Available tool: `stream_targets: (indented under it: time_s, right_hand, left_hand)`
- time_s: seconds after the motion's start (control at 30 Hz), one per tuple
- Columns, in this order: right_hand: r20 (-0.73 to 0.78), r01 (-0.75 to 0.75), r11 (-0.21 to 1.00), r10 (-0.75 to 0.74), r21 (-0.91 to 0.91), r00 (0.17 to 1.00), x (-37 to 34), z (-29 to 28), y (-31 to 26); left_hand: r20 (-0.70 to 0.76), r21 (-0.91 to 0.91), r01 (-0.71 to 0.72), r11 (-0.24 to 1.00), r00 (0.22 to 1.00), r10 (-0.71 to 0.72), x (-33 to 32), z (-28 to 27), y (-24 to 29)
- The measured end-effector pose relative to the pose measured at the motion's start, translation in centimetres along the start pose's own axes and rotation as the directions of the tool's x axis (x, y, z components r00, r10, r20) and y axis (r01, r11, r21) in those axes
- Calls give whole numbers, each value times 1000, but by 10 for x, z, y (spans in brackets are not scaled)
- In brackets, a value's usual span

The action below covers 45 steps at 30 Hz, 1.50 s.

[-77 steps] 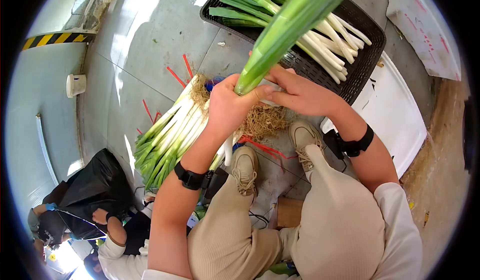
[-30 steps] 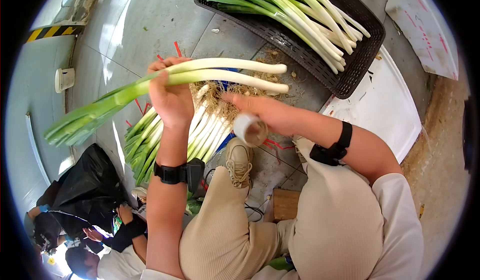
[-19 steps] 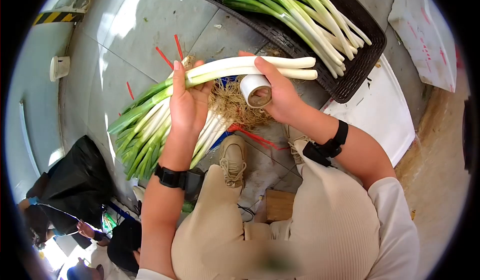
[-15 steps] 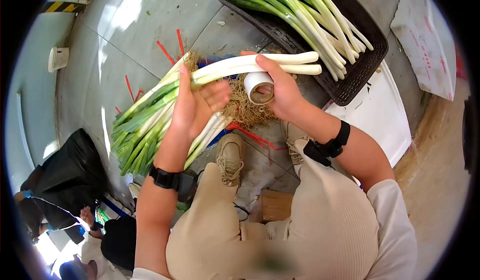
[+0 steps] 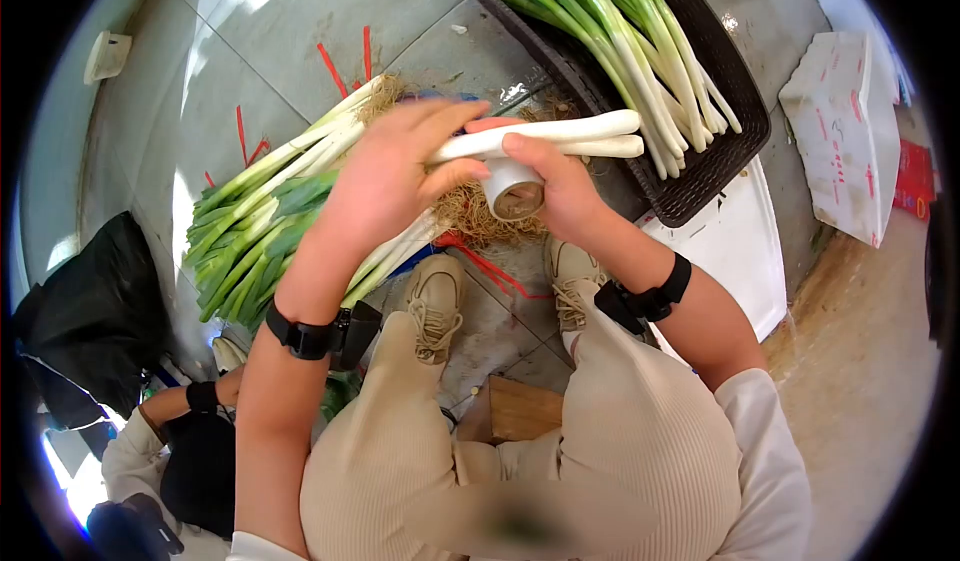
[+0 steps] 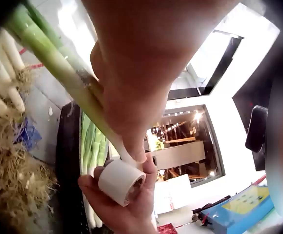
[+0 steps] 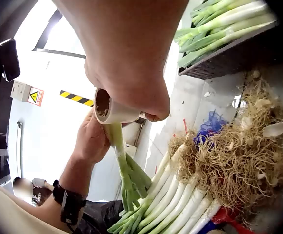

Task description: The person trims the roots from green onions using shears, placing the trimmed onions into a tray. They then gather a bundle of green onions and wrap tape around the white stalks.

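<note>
Two long leeks (image 5: 600,126) lie sideways across both hands, white ends to the right. My right hand (image 5: 560,186) pinches their white part with thumb and fingers, while a white tape roll (image 5: 512,186) hangs against its fingers, below the stalks. Over the leeks to the left, my left hand (image 5: 390,166) has its thumb below and slightly blurred fingers above them. The left wrist view shows its thumb beside the tape roll (image 6: 117,180). In the right wrist view the green leaves (image 7: 127,180) hang below the roll. Part of the stalks is hidden by my left hand.
Rooted leeks (image 5: 280,196) with red ties lie on the floor at the left, near tangled roots (image 5: 480,219). A dark basket (image 5: 748,111) of leeks stands at the upper right, beside a white board (image 5: 735,261). Another person (image 5: 195,451) is at the lower left.
The leeks have swung from pointing upward to lying sideways. My left hand has turned from palm up beneath them to over them, closer to my right hand. The tape roll has come into view.
</note>
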State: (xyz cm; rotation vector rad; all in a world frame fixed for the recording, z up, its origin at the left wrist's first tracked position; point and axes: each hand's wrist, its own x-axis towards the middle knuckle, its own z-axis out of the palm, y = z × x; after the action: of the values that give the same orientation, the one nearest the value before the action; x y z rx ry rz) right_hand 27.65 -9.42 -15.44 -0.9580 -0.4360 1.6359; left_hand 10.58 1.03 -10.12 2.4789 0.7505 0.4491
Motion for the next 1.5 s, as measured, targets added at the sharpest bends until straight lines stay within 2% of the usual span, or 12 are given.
stream_targets:
  time_s: [0.03, 0.07, 0.13, 0.3, 0.53, 0.7, 0.93, 1.03, 1.23, 1.3, 1.37, 1.5]
  right_hand:
    - [4, -6, 1000, 6, -3, 1000, 0, -2, 0]
    - [36, -22, 999, 23, -27, 999, 1, -5, 0]
    - [82, 3, 989, 10, -147, 997, 0, -9, -4]
    - [106, 17, 991, -3, -130, 994, -7, -17, -7]
    - [-219, -42, 999, 40, -3, 975, -18, -26, -27]
    - [-233, -48, 998, 35, -51, 972, -17, -36, -13]
    - [-141, -17, 991, -2, -133, 990, -10, -44, -13]
    - [-108, -7, 990, -8, -141, 994, -11, -44, -14]
    - [-51, 50, 989, -58, -139, 997, -18, -42, -20]
    - [44, -27, 994, 32, -103, 999, -27, -60, -21]
    - [194, 23, 973, 23, -231, 981, -32, -65, -25]
    - [157, 51, 941, 3, -336, 988, -44, -46, -34]
  left_hand:
    - [215, -233, 204, 951, 964, -154, -1, 2, 2]
    - [271, -186, 234, 954, 946, -179, 0, 0, 3]
    - [280, -174, 219, 960, 946, -165, -1, 3, 0]
    - [196, -72, 83, 994, 978, -68, -5, 12, -3]
    - [213, 172, 46, 984, 974, -83, -9, 10, 13]
    - [296, 86, 85, 993, 949, -107, -10, 24, 11]
    - [228, -299, 148, 943, 970, -80, -4, 36, 18]
    - [372, -219, 250, 943, 915, -156, 5, 36, 21]
    - [366, -182, 274, 944, 910, -193, 12, 26, 19]
    - [322, -151, 358, 921, 899, -297, 19, 14, 18]
    - [328, -170, 384, 908, 891, -315, 24, 3, 21]
    - [344, -179, 404, 897, 880, -327, 25, -7, 33]
